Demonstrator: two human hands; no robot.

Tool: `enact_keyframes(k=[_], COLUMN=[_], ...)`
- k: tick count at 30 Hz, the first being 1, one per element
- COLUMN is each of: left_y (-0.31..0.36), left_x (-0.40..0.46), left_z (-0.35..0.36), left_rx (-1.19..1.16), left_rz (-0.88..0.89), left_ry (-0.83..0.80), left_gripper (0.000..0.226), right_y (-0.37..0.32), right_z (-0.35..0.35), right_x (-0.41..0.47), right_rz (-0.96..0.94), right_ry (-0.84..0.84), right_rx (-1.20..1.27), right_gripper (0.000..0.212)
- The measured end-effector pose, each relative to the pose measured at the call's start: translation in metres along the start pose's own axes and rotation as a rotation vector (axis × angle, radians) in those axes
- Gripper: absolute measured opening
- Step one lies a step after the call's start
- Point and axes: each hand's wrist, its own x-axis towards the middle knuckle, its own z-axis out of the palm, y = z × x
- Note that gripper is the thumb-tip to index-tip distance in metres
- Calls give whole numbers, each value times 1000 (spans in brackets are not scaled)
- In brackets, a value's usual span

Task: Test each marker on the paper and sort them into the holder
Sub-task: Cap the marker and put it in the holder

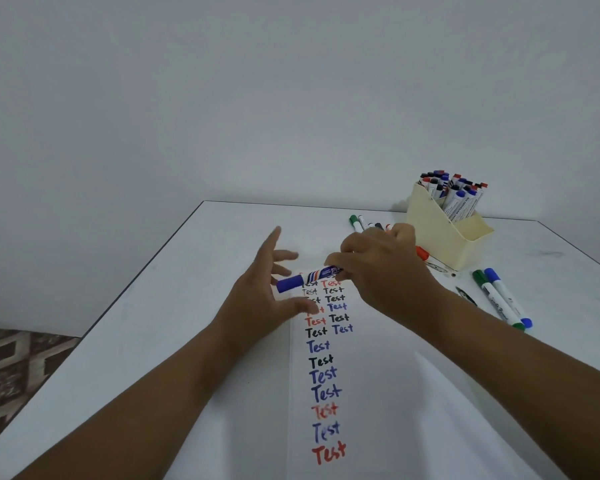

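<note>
fingers (pixel 336 263) of the right hand (pixel 385 271) are pinching the blue marker (pixel 305 278) above the paper (pixel 378 393), left of the holder (pixel 440 233), cap pointing left; left hand (pixel 257 296) fingers are spreading open beside the cap.

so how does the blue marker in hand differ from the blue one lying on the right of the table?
The held blue marker is thick, gripped by the right hand above the paper; the lying blue marker is slim, on the table beside a green marker. Both are capped.
</note>
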Motion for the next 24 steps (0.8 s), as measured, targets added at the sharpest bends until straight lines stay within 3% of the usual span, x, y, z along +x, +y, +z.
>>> enact_keyframes(k=[3,6,9,11,15,19,24], left_y=[-4,-2,-4,-10,-17,-19,-19], left_x=[3,2,4,7,10,12,11], left_z=[3,3,5,9,11,13,12], left_rx=[107,278,411,477,491,488,506], left_rz=[3,49,65,74,91,107,92], left_ry=[-77,-159,-274,-293,-263,-257,-270], left_gripper=[129,112,96,76,45,44,47], right_y=[-5,-11,-19,-23,-32,-40,-43], right_z=[-5,-7,-15,-20,-20,-13,-10], right_x=[-3,-10,-17,-23,-35,-51,-55], right_rz=[156,524,841,1052,1246,1137,1120], right_ry=[65,11,84,95,24,-129,-70], right_rx=[193,714,1283,1524,1549,1290,1284], right_gripper=[13,19,19,13,14,29,21])
